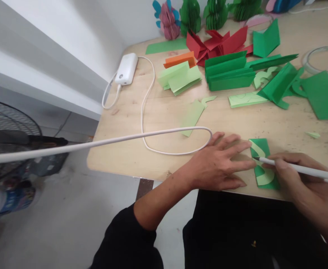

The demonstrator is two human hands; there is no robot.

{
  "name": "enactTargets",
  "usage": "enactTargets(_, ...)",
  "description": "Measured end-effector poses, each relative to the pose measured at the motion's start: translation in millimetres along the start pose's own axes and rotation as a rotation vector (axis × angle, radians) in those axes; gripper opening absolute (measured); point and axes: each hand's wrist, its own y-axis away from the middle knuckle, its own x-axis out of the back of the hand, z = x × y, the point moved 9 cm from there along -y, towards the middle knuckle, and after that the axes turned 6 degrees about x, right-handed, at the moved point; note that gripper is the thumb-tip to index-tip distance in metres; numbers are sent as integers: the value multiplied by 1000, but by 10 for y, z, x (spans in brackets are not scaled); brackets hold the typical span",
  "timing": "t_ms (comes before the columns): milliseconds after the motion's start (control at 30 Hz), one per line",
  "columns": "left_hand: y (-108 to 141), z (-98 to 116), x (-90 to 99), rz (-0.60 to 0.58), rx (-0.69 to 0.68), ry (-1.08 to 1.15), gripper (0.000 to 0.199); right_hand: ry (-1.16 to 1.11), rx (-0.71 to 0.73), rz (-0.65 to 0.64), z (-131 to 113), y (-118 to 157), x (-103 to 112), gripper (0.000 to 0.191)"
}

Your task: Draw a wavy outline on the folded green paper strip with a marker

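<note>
At the table's near edge lies a dark green piece of paper [268, 183] with a light green curved paper cutout [267, 177] on top of it. My left hand [217, 163] rests flat with fingers spread, its fingertips reaching the left side of this paper. A white pen [301, 168] with a dark tip is gripped in my right hand [301, 183]. Its tip meets the paper near the left edge of the cutout. My right fingers partly cover the right side of the green paper.
A white cable [141, 135] loops across the table to a white power bank [126, 69]. Folded green paper [229, 73], red paper [217, 45] and light green paper [180, 76] lie farther back. Tape rolls [306, 63] sit at right. A fan [9, 119] stands on the left.
</note>
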Motion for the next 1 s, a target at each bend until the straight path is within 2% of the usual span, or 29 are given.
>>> enactTargets(200, 0, -1, 3, 8, 2, 4, 44, -1, -19, 8, 19, 12, 23, 32)
enactTargets(467, -1, -5, -4, 0, 0, 16, 44, 47, 54, 24, -40, -6, 30, 32)
enactTargets(800, -4, -3, 3, -3, 2, 15, 43, 56, 0, 58, 94, 30, 69, 32)
enactTargets(1000, -7, -2, -3, -2, 2, 22, 44, 72, 22, 80, 89, 40, 82, 32)
